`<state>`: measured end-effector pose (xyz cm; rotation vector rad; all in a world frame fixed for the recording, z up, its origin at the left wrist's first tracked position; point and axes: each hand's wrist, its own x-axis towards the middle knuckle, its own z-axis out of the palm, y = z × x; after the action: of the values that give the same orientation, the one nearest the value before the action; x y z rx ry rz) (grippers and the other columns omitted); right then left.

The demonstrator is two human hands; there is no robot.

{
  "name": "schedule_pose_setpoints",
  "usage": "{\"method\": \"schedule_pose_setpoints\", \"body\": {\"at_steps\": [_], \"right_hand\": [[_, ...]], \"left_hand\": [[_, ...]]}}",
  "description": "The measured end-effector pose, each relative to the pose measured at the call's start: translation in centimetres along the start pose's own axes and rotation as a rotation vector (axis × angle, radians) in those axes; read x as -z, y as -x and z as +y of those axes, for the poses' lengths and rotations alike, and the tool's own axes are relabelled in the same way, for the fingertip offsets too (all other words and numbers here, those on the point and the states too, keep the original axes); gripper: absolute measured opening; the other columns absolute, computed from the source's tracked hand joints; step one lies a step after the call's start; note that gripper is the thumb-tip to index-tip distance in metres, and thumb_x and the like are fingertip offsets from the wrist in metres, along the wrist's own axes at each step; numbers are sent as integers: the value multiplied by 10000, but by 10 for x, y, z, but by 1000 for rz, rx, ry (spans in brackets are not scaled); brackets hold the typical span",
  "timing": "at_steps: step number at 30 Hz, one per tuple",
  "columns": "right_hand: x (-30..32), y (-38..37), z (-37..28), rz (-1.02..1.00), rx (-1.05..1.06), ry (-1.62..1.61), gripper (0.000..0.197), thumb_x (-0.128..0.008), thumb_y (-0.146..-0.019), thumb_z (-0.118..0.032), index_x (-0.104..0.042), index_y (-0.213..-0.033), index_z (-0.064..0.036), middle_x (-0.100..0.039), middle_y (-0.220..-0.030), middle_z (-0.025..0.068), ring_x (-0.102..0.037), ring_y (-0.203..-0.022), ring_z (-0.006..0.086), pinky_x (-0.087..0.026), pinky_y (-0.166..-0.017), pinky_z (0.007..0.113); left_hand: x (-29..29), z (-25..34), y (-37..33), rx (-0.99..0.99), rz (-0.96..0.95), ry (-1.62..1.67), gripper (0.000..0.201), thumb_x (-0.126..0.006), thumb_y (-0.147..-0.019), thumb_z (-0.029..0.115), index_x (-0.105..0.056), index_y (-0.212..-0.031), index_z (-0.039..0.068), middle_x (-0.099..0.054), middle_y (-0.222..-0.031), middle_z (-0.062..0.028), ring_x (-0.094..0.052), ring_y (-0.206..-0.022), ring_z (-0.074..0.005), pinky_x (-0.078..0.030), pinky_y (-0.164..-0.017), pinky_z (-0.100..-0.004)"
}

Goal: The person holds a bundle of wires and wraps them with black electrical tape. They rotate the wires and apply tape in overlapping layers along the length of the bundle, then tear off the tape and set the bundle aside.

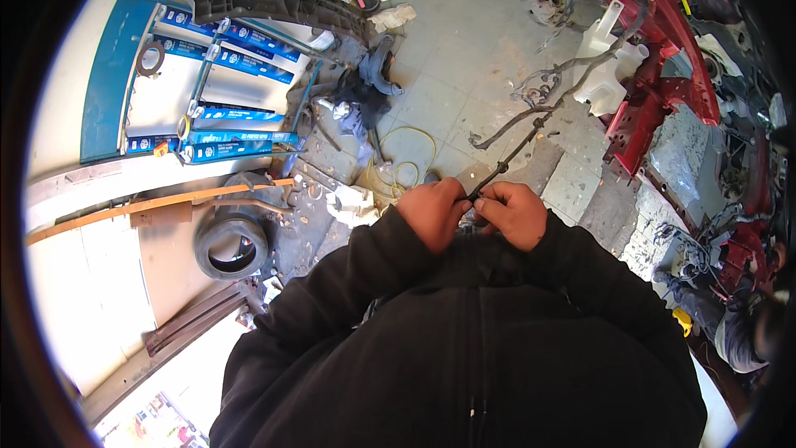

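Note:
A dark wiring harness (521, 146), bound along its length, runs from my fingers up and right toward a red car body frame (643, 104). My left hand (434, 212) is closed on its near end in front of my chest. Close beside it, my right hand (512, 214) pinches the same end between thumb and fingers. The very tip lies hidden between the fingertips. Further along, the harness branches, and one loose branch (496, 134) hangs out to the left. A white plastic tank (604, 75) sits behind the harness, against the red frame.
A wall rack (199, 83) with blue boxes stands at left, below a black bumper part (274, 2). A tyre (232, 245) leans lower left. A yellow hose (406, 168) and scraps lie on the tiled floor (464, 58). Another person (734, 332) is at the far right.

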<state>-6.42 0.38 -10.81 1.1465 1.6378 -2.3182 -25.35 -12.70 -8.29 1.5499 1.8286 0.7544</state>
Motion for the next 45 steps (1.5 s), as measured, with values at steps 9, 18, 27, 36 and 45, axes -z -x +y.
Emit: {"method": "schedule_pose_setpoints", "body": {"at_steps": [9,18,27,36,45], "right_hand": [[-15,-23,26,87,468,124,212,-664,-1048,-149,-666,-1166,27,-689,-1294,136,-678,-1090,209,-544,-966,358],[-24,-28,21,-233,335,-412,297,-598,-1107,-50,-565,-1400,-21,-663,-1190,48,-624,-1009,116,-530,-930,297],[-7,1,-15,-83,80,-205,259,-546,-1149,-200,-583,-1353,-44,-662,-1199,53,-632,-1061,130,-548,-963,314],[9,12,-33,-76,379,229,253,-661,-1104,-309,-643,-1165,-64,-609,-1118,28,-582,-968,102,-498,-777,303],[-15,-11,0,6,-111,-250,362,-626,-1126,-401,-692,-1097,-46,-694,-997,27,-667,-878,129,-597,-727,323]], "left_hand": [[-4,-1,15,288,-11,580,242,-634,-1127,251,-694,-1076,22,-628,-805,-10,-574,-692,-142,-459,-644,-336],[3,-4,27,644,-143,1458,182,-623,-1129,197,-706,-1104,37,-529,-764,24,-436,-598,-81,-347,-552,-250],[-1,-2,13,501,44,1175,180,-650,-1094,120,-696,-1227,9,-613,-783,-8,-505,-606,-91,-399,-574,-278],[5,2,8,-67,185,90,352,-674,-992,18,-699,-1343,25,-767,-1010,-223,-760,-877,-409,-604,-747,-434],[-9,-10,-5,41,122,-103,142,-692,-990,106,-653,-1101,27,-729,-930,-225,-714,-812,-452,-568,-693,-546]]}}
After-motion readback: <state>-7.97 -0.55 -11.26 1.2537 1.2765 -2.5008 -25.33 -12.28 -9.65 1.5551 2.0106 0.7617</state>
